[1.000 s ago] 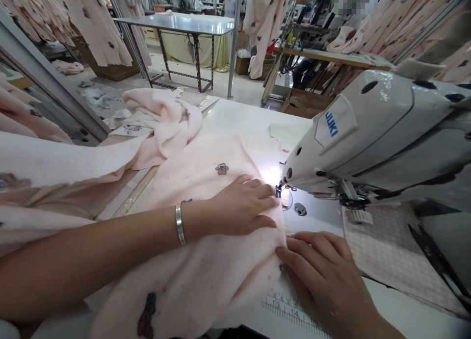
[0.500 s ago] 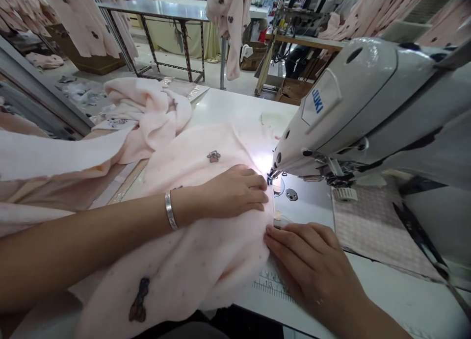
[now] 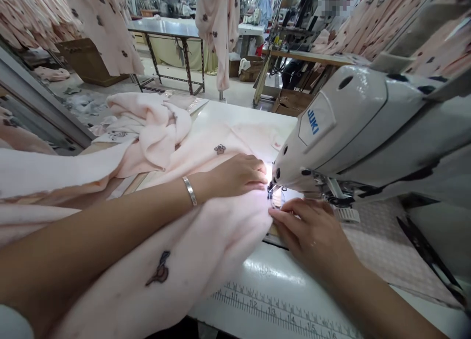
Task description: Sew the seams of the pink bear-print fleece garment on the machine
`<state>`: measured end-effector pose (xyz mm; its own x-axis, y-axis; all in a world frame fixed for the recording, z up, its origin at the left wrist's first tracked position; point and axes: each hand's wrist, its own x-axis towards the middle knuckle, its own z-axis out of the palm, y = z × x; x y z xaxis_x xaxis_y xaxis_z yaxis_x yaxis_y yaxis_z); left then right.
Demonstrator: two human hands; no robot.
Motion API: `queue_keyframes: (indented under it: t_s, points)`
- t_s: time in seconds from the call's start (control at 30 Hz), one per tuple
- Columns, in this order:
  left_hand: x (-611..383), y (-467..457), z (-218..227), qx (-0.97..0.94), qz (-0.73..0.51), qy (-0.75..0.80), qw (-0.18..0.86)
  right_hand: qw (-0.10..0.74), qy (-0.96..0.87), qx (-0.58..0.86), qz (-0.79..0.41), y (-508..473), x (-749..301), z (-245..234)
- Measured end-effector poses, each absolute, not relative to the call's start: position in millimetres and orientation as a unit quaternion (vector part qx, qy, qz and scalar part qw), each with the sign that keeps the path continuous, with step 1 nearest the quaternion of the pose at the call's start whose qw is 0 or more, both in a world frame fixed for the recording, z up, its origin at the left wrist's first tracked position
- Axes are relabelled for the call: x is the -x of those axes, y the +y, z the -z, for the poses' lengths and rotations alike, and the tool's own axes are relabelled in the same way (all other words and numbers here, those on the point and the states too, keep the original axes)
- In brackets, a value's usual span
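Note:
A piece of pale pink fabric [image 3: 221, 231] with small printed bears lies over the sewing table, its right edge at the presser foot [image 3: 271, 189] of a white JUKI sewing machine [image 3: 353, 113]. My left hand [image 3: 241, 174], with a silver bracelet [image 3: 190, 191] on the wrist, rests palm down on the fabric just left of the foot. Its fingers are slightly bent and press from above. Just below the foot, my right hand [image 3: 312, 228] pinches the fabric's edge between thumb and fingertips. The needle point is lost in the lamp's glare.
More pink fabric [image 3: 147, 128] is bunched at the left. A ruler scale [image 3: 272, 309] runs along the table's front. Black scissors [image 3: 423, 246] lie at the right on a checked cloth [image 3: 382, 260]. Hanging pink garments [image 3: 217, 30] and a metal-topped table [image 3: 165, 27] stand beyond.
My right hand has moved up along the fabric edge, closer to the presser foot. My left hand has shifted slightly up and its fingers are more bent. The camera view has tilted somewhat.

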<state>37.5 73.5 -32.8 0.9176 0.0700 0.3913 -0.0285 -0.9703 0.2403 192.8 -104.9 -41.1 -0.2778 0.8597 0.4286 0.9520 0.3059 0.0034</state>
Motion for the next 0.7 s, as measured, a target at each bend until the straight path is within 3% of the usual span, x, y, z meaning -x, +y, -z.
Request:
queue_keyframes:
  t_s: [0.17,0.33,0.5,0.6,0.7]
  points:
    - [-48,79,36,-0.976,-0.19,0.088,0.065,0.164,-0.792,0.573,0.133,-103,-190,37]
    - [-25,25,57,-0.957,-0.153,0.245,0.03,0.22,-0.841,0.494,0.005,-96,-136,-7]
    - [40,-67,67,-0.976,-0.159,0.136,0.066,0.094,-0.927,0.317,-0.176,-44,-70,-4]
    - [59,-88,54,-0.97,-0.191,0.103,0.109,0.081,-0.906,0.392,-0.138,15,-66,22]
    - [61,-58,38,-0.948,-0.208,0.198,0.134,0.115,-0.835,0.529,-0.1,54,-82,32]
